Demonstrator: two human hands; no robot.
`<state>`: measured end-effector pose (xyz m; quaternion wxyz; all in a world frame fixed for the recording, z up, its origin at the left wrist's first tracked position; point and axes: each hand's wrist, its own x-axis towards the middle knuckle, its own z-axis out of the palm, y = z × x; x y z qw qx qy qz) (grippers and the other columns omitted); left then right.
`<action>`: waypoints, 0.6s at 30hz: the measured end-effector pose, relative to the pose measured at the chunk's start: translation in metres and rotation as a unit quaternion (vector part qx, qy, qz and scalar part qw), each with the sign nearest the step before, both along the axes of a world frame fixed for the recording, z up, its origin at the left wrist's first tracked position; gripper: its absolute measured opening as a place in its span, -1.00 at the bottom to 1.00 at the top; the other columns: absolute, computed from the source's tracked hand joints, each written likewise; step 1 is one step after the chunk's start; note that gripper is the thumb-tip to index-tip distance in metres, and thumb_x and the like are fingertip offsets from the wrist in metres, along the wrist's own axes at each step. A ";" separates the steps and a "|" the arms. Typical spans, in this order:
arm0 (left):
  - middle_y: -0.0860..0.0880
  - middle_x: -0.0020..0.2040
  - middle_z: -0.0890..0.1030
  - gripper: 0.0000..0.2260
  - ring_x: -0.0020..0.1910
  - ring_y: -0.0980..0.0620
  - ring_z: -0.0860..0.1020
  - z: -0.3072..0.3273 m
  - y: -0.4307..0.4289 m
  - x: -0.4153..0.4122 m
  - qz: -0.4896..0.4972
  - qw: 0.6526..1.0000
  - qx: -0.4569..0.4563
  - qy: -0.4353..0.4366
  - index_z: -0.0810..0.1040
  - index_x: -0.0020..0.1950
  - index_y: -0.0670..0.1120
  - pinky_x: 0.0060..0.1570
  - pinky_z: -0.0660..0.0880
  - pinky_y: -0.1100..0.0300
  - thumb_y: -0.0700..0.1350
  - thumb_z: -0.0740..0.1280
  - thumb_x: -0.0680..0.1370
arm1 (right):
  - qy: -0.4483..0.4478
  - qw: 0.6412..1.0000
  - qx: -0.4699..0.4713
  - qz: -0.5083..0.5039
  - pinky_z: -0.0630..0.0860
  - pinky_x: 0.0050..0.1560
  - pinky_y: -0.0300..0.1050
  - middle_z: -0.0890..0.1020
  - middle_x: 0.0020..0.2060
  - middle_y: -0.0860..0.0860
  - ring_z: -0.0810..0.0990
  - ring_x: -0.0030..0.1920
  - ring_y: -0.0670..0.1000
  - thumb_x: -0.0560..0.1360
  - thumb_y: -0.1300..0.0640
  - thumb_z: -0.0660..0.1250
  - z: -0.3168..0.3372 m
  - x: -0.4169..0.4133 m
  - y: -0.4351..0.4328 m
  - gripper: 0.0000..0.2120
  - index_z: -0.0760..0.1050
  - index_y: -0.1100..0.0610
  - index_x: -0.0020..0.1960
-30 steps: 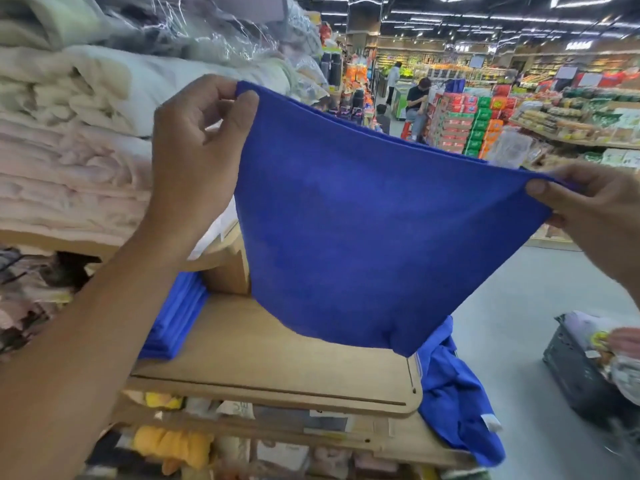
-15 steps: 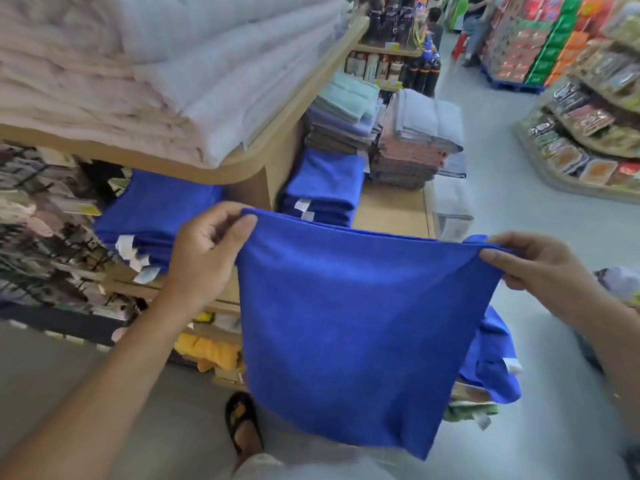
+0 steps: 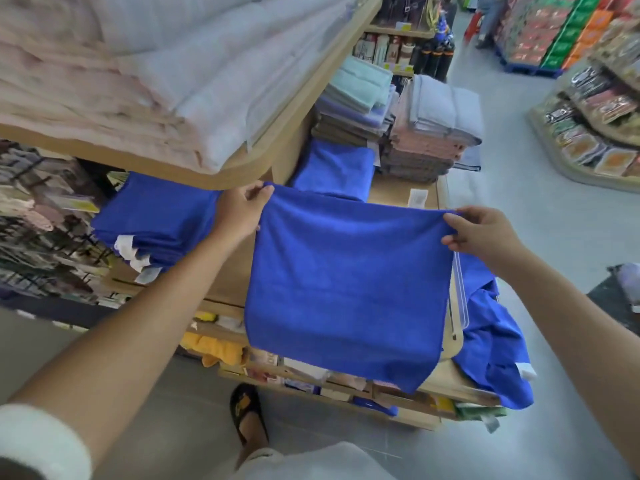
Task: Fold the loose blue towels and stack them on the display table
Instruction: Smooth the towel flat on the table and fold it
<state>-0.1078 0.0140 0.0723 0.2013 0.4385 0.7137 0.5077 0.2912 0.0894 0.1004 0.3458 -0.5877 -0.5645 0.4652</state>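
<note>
Fingers and thumb of my left hand (image 3: 241, 212) pinch the top left corner of the blue towel (image 3: 346, 289), and my right hand (image 3: 482, 233) pinches the top right corner the same way, so both hands are clamped on the cloth. I hold it spread between them, top edge stretched and the rest hanging in front of the display table (image 3: 389, 192), hiding part of the wooden top. Just left of my left hand a stack of folded blue towels (image 3: 156, 216) lies on the table, white tags at its near edge. A second folded blue pile (image 3: 332, 168) sits farther back. Below my right forearm, loose blue towels (image 3: 491, 344) spill crumpled over the table's corner. Pale pink and white towels (image 3: 138, 81) fill the shelf (image 3: 294, 140) above.
</note>
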 end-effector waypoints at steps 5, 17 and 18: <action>-0.16 0.39 0.51 -0.63 0.13 -0.06 0.62 -0.005 0.059 -0.006 -0.007 0.995 -0.074 -0.061 0.52 0.37 -0.13 -0.34 0.59 0.28 0.05 0.31 0.64 | -0.004 0.999 0.016 -0.036 0.63 -0.36 -0.26 0.62 -0.11 0.20 0.71 -0.40 -0.07 0.65 0.22 0.32 -0.013 -0.020 0.051 -0.88 0.48 0.23 0.16; 0.11 -0.09 0.68 -0.86 -0.13 0.20 0.63 -0.049 -0.071 0.014 -0.122 0.991 -0.056 0.006 0.64 0.00 0.02 -0.15 0.53 0.32 -0.16 0.30 0.65 | -0.077 0.994 0.079 0.001 0.57 -0.24 -0.29 0.64 0.08 -0.13 0.68 -0.25 -0.15 0.59 0.17 0.38 -0.073 -0.008 -0.055 -0.73 0.51 -0.11 0.22; 0.08 -0.13 0.68 -0.82 -0.20 0.19 0.63 -0.059 -0.094 0.015 -0.119 0.991 -0.061 -0.024 0.65 -0.05 0.04 -0.25 0.51 0.37 -0.16 0.30 0.66 | -0.062 0.994 0.089 0.006 0.57 -0.28 -0.29 0.67 -0.04 -0.09 0.66 -0.32 -0.11 0.60 0.18 0.38 -0.077 -0.001 -0.081 -0.78 0.54 -0.12 0.14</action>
